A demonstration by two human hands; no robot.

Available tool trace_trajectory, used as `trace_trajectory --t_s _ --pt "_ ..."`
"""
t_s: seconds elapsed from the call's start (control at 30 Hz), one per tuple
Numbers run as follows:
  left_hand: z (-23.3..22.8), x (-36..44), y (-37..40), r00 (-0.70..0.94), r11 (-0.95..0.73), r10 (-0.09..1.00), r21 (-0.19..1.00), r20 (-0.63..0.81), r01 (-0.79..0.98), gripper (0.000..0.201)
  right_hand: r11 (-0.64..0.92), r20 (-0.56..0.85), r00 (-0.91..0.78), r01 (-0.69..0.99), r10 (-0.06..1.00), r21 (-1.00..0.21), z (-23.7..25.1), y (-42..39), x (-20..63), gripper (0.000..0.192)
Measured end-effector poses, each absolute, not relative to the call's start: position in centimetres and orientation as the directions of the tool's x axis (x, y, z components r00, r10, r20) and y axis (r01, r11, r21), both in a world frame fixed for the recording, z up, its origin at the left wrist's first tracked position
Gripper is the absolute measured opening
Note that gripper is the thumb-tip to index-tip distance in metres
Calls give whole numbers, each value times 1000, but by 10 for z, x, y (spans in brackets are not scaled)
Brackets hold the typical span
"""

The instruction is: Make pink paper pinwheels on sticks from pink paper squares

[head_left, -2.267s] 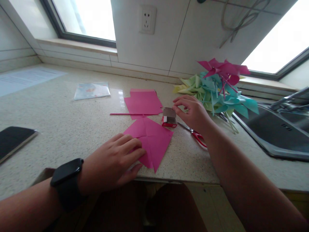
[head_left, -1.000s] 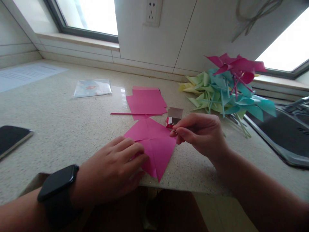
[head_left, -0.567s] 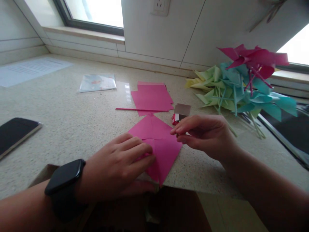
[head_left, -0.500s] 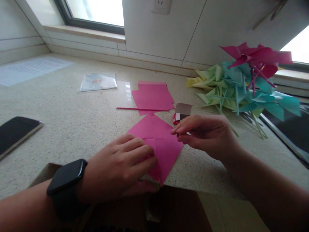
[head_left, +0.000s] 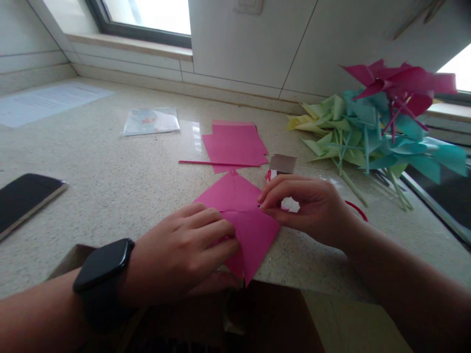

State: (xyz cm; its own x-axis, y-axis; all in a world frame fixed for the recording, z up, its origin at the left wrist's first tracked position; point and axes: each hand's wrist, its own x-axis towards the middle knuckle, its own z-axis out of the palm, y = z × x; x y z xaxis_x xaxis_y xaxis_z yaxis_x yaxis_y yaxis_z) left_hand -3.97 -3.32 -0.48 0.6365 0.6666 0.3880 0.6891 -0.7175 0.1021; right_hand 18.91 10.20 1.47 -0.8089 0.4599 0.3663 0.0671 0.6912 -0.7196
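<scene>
The right hand point(head_left: 309, 208) has come away from the small box point(head_left: 281, 166) and now sits at the middle of the pink paper square point(head_left: 239, 211), in the middle of the frame. Its fingertips pinch something tiny; I cannot tell what. The left hand point(head_left: 180, 255) lies flat and open on the square's lower left, so it stays put. Paper pinwheels point(head_left: 371, 127) pile at the upper right, a phone point(head_left: 25, 196) at the left.

A dark phone point(head_left: 25, 196) lies far left; coloured paper pinwheels point(head_left: 371, 130) are heaped by the wall.
</scene>
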Motion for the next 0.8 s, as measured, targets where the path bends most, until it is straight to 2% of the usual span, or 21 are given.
trace_trajectory --t_s 0.1,0.2,0.3,0.37,0.53,0.67,0.8 --pt "-4 -40 -33 642 -737 648 123 410 665 24 662 354 -770 114 530 -741 12 100 189 12" --pt "-3 -40 -34 634 -744 646 167 425 647 19 645 380 -740 95 555 -758 11 98 190 14" --pt "-3 -42 -34 592 -726 677 262 438 636 12 633 394 -719 81 572 -770 11 95 190 12" --pt "-3 -43 -35 525 -673 734 358 432 647 12 633 397 -715 82 576 -770 12 93 190 11" --pt "-4 -41 -35 260 -438 894 587 365 681 7 667 375 -781 71 500 -742 14 85 186 11" --pt "-4 -40 -34 165 -327 943 714 288 619 9 691 371 -828 27 420 -722 14 78 182 14" --pt "-3 -39 -31 105 -255 965 773 239 580 9 691 369 -852 -11 372 -723 14 76 179 15"
